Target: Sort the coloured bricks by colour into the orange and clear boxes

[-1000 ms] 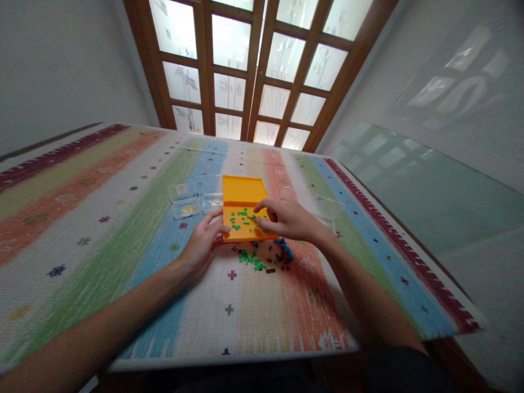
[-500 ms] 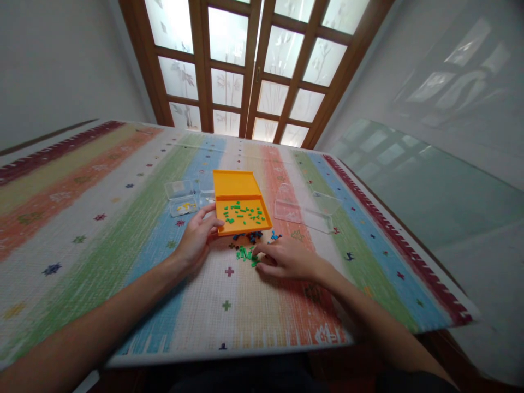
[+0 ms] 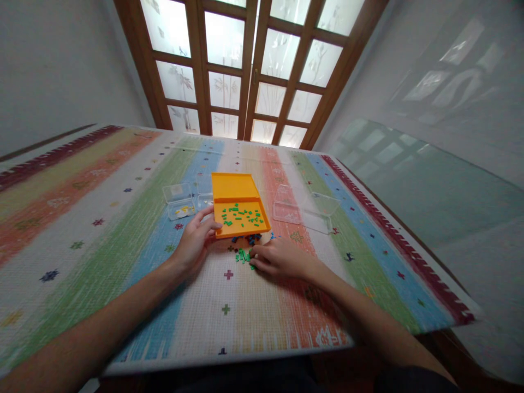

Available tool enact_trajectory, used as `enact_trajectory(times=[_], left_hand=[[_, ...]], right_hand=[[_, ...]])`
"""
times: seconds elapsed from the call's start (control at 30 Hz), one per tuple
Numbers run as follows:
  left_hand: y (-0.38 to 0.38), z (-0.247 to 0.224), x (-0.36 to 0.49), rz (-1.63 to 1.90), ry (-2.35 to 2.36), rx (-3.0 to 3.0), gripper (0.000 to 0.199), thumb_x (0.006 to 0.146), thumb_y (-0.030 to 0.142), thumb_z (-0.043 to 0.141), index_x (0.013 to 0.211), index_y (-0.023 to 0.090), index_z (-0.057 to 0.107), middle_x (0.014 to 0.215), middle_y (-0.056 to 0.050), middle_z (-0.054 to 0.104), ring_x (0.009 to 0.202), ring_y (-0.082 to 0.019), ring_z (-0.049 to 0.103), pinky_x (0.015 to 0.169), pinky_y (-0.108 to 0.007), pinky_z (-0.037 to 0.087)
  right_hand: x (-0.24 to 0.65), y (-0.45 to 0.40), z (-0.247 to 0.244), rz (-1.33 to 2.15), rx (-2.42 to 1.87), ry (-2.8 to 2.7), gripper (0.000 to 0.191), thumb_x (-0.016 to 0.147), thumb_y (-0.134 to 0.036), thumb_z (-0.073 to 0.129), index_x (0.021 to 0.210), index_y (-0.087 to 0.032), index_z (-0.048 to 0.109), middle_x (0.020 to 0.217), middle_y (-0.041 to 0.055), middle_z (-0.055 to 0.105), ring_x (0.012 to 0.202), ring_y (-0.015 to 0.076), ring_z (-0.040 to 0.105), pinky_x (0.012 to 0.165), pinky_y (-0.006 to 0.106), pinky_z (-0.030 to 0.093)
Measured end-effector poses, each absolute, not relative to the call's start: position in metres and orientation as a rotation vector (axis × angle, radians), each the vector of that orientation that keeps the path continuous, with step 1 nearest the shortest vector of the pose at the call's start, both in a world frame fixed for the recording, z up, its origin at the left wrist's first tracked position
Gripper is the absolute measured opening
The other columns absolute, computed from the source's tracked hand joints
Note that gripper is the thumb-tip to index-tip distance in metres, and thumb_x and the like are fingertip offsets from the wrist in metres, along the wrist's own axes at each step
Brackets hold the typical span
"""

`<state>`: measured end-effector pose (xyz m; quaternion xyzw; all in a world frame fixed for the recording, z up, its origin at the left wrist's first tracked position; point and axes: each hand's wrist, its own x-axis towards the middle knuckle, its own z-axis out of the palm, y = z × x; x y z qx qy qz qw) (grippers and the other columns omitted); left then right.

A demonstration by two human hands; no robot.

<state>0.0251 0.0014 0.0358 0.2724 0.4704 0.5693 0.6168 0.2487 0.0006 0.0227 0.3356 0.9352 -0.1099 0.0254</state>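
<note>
My left hand (image 3: 196, 240) grips the left edge of an open orange plastic box (image 3: 235, 185), thumb over the rim and fingers beneath. Its lid is folded back, and several small green building bricks (image 3: 238, 212) lie scattered inside the tray half. On the cloth just in front of the box is a small heap of green bricks (image 3: 243, 255). My right hand (image 3: 278, 257) is at the heap's right side with its fingertips closed together; what they pinch is hidden. Dark blue bricks (image 3: 252, 239) lie under the box's near edge, partly covered by it.
Left of the box stand clear lidded cases, one with yellow pieces (image 3: 179, 210) and another (image 3: 204, 201) partly behind the box. To the right are two open clear cases (image 3: 286, 213) (image 3: 318, 221). A striped cloth (image 3: 143, 273) covers the table; its near edge is close to me.
My right hand has shifted slightly left along the green heap and its fingers have drawn closer together. My left hand keeps its grip on the box. The whole view has moved a little.
</note>
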Motion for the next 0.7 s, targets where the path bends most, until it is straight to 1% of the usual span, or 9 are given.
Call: enact_trajectory(times=[0.13, 0.23, 0.3, 0.37, 0.53, 0.6, 0.7], left_hand=[[0.001, 0.038, 0.026, 1.313, 1.081, 0.616, 0.047, 0.071, 0.001, 0.067, 0.115, 0.017, 0.065, 0.086, -0.004, 0.082, 0.073, -0.018, 0.079, 0.061, -0.021, 0.060], [0.001, 0.038, 0.026, 1.312, 1.082, 0.604, 0.047, 0.071, 0.000, 0.066, 0.115, 0.016, 0.064, 0.084, -0.004, 0.082, 0.070, -0.016, 0.078, 0.061, -0.020, 0.060], [0.001, 0.038, 0.026, 1.312, 1.074, 0.609, 0.047, 0.071, 0.000, 0.066, 0.116, 0.015, 0.063, 0.084, -0.004, 0.082, 0.069, -0.016, 0.078, 0.062, -0.020, 0.060], [0.001, 0.037, 0.026, 1.304, 1.068, 0.623, 0.049, 0.071, 0.002, 0.067, 0.118, 0.015, 0.063, 0.084, -0.005, 0.082, 0.069, -0.016, 0.077, 0.063, -0.020, 0.060], [-0.001, 0.036, 0.026, 1.277, 1.055, 0.662, 0.053, 0.067, 0.006, 0.071, 0.118, 0.016, 0.063, 0.085, -0.005, 0.081, 0.070, -0.018, 0.077, 0.064, -0.022, 0.060], [-0.001, 0.035, 0.025, 1.272, 1.044, 0.680, 0.054, 0.065, 0.008, 0.073, 0.117, 0.016, 0.064, 0.085, -0.005, 0.081, 0.071, -0.018, 0.077, 0.064, -0.023, 0.059], [-0.001, 0.033, 0.024, 1.267, 1.027, 0.696, 0.055, 0.063, 0.009, 0.074, 0.117, 0.016, 0.066, 0.087, -0.005, 0.080, 0.072, -0.019, 0.076, 0.065, -0.024, 0.058]], right_hand=[[0.250, 0.003, 0.023, -0.388, 1.112, 2.865, 0.022, 0.102, -0.022, 0.053, 0.095, -0.015, 0.073, 0.080, 0.0082, 0.072, 0.066, 0.0152, 0.057, 0.060, 0.029, 0.030], [0.255, 0.003, 0.031, -0.613, 1.129, 2.898, 0.023, 0.103, -0.024, 0.051, 0.098, -0.014, 0.071, 0.082, 0.0077, 0.073, 0.070, 0.0155, 0.060, 0.064, 0.027, 0.036], [0.258, 0.003, 0.040, -0.799, 1.101, 2.950, 0.024, 0.105, -0.027, 0.048, 0.100, -0.015, 0.069, 0.082, 0.0057, 0.072, 0.072, 0.0151, 0.061, 0.066, 0.026, 0.039], [0.260, 0.004, 0.050, -0.856, 1.111, 3.016, 0.026, 0.107, -0.032, 0.047, 0.101, -0.017, 0.067, 0.080, 0.0039, 0.070, 0.071, 0.0149, 0.060, 0.067, 0.026, 0.040], [0.247, 0.021, 0.076, -0.693, 1.232, 3.183, 0.029, 0.109, -0.037, 0.042, 0.110, -0.016, 0.063, 0.085, 0.0046, 0.069, 0.073, 0.0155, 0.059, 0.071, 0.027, 0.039], [0.236, 0.032, 0.083, -0.583, 1.279, 3.193, 0.029, 0.109, -0.036, 0.043, 0.112, -0.015, 0.063, 0.082, 0.0040, 0.068, 0.071, 0.0152, 0.057, 0.069, 0.027, 0.036], [0.219, 0.047, 0.088, -0.434, 1.322, 3.082, 0.026, 0.109, -0.031, 0.046, 0.114, -0.014, 0.065, 0.084, 0.0049, 0.069, 0.072, 0.0158, 0.055, 0.067, 0.027, 0.032]])
